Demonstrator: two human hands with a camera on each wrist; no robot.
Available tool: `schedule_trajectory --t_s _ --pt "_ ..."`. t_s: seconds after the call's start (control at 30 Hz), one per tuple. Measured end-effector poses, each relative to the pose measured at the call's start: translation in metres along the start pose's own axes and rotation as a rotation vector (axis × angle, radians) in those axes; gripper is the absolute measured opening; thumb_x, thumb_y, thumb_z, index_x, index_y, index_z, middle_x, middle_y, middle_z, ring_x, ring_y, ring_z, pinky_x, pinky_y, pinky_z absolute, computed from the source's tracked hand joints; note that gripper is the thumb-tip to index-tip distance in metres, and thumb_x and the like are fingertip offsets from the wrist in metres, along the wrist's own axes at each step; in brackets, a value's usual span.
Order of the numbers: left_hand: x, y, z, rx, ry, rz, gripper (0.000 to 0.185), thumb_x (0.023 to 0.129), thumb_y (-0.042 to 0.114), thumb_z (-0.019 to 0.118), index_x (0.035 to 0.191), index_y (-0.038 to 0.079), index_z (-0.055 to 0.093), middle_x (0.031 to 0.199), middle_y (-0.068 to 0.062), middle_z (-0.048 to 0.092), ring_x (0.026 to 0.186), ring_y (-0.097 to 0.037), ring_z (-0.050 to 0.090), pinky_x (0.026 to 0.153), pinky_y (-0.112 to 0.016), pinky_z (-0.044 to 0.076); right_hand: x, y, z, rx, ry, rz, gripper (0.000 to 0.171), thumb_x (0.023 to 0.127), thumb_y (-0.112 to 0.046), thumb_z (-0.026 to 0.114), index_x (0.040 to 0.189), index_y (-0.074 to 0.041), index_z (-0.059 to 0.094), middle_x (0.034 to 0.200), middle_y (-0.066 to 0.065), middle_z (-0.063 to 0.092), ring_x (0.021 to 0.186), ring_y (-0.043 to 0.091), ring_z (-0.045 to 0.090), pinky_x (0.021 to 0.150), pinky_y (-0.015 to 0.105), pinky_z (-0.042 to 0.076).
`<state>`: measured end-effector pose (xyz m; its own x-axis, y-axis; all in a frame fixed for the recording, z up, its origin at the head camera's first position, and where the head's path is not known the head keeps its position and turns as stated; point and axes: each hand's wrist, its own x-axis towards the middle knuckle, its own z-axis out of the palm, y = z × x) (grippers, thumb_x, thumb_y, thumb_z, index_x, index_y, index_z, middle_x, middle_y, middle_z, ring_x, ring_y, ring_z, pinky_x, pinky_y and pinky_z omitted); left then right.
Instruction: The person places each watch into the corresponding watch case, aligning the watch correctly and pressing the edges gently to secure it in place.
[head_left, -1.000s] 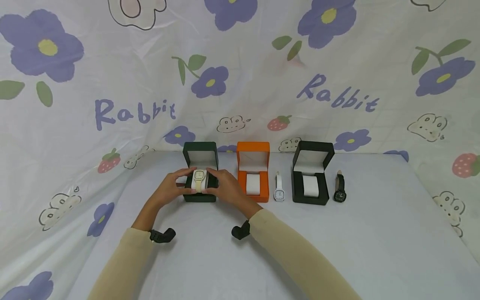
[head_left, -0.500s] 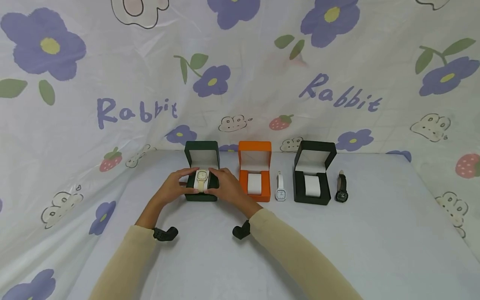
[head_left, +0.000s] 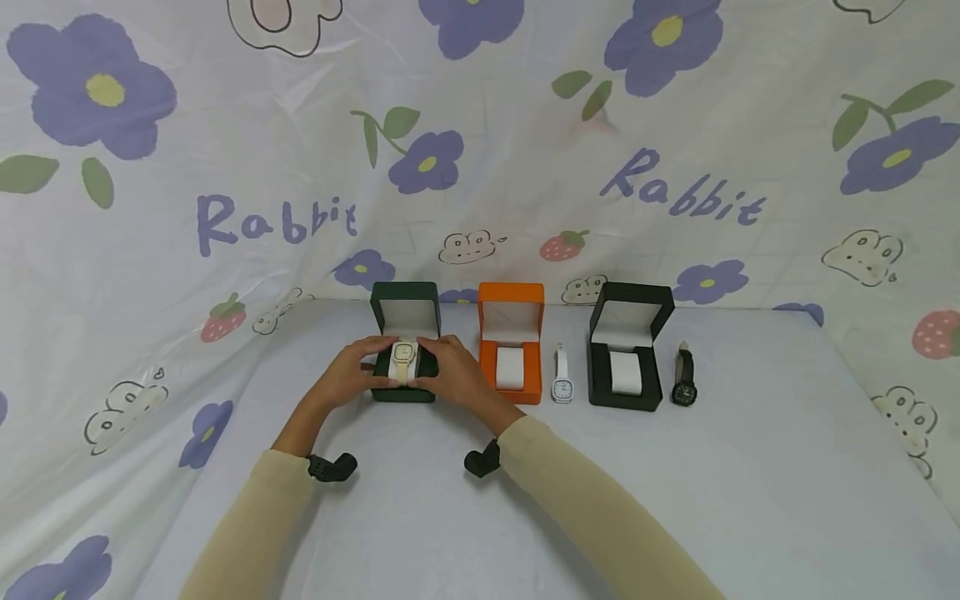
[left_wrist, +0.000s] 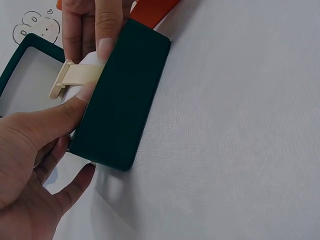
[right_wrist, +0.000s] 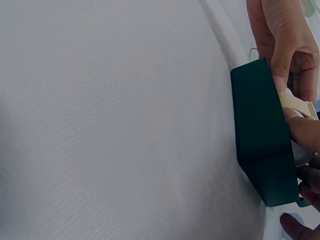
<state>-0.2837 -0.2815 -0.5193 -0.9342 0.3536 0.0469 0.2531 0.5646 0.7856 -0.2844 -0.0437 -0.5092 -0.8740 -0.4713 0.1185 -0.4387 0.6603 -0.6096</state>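
Note:
A cream watch (head_left: 403,353) is wrapped round a white watch cushion (left_wrist: 90,58), which sits in the lower part of a dark green watch box (head_left: 403,397) with its lid raised. My left hand (head_left: 341,379) grips the cushion from the left, its thumb at the front beside the cream strap (left_wrist: 82,75). From the right, my right hand (head_left: 459,377) holds the same cushion between thumb and fingers. Both thumbs press just inside the box's front wall (right_wrist: 260,115). The wrist views show the far fingers partly hidden behind the cushion.
Right of the green box stands an open orange watch box (head_left: 487,367) with a bare white cushion (head_left: 510,368). Beyond it lie a white watch (head_left: 562,379), an open black watch box (head_left: 622,402) with its cushion (head_left: 626,372), and a black watch (head_left: 684,379).
The cushion with the cream watch sits slightly lower in the green box than a second ago. Both hands keep their hold, and the whole view has shifted a little.

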Motion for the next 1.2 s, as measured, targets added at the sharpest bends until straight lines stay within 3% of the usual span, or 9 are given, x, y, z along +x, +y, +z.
schedule_trajectory --t_s 0.4,0.7,1.2 --pt "-0.0026 -0.0025 0.0018 -0.081 0.016 0.022 0.073 0.084 0.005 0.083 0.149 0.004 0.050 0.153 -0.020 0.045 0.141 -0.042 0.040 0.107 -0.062 0.043 0.0005 0.0015 0.0007 0.005 -0.003 0.005 0.074 0.088 -0.039 0.081 0.151 -0.013 0.050 0.139 0.009 0.056 0.125 0.021 0.050 0.106 0.039 0.050" --pt "-0.0023 -0.0040 0.0023 -0.010 0.002 0.035 0.073 0.086 0.009 0.081 0.151 0.007 0.048 0.154 -0.017 0.044 0.141 -0.039 0.040 0.107 -0.058 0.045 0.0000 0.0002 0.0000 0.014 -0.016 -0.025 0.071 0.090 -0.034 0.080 0.150 -0.011 0.050 0.142 0.005 0.058 0.128 0.021 0.047 0.108 0.038 0.047" --pt "-0.0018 -0.0010 0.0004 0.029 -0.061 0.065 0.072 0.092 0.010 0.076 0.153 -0.001 0.041 0.155 -0.019 0.036 0.142 -0.040 0.031 0.107 -0.061 0.043 -0.0013 -0.0019 -0.0021 -0.068 -0.041 -0.059 0.066 0.093 -0.036 0.075 0.149 -0.009 0.051 0.150 0.005 0.053 0.137 0.024 0.042 0.116 0.038 0.040"
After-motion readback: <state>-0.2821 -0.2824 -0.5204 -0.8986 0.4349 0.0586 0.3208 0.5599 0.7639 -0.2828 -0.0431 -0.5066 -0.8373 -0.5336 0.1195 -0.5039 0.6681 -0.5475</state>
